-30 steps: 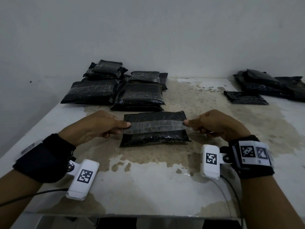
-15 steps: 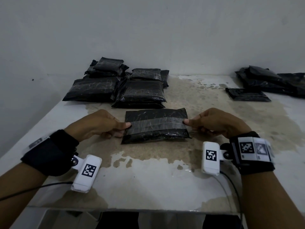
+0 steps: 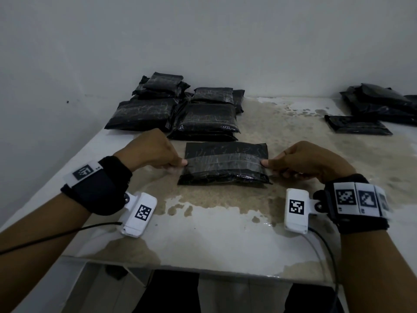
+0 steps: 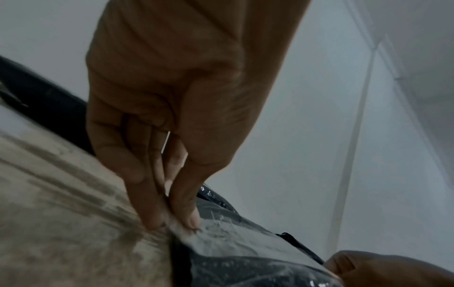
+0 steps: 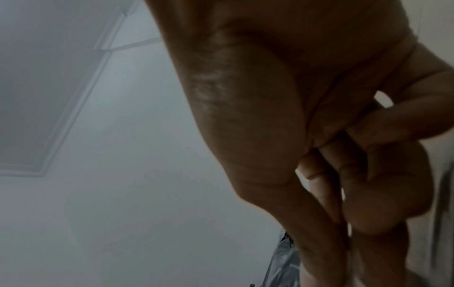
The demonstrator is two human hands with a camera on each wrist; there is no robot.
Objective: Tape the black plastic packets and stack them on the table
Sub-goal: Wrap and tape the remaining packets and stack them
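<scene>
Tape strip (image 3: pixel 223 162) across black packet (image 3: pixel 225 152)

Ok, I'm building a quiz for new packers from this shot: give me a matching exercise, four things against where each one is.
Things:
1. strip of clear tape
2. left hand
3. flat black packet lying alone
4. pile of black packets

Places:
A. far right of the table
B. pinching the tape's left end
C. far left, by the wall
D. across the black packet between the hands

Pairs: 1-D, 2-B, 3-A, 4-C
</scene>
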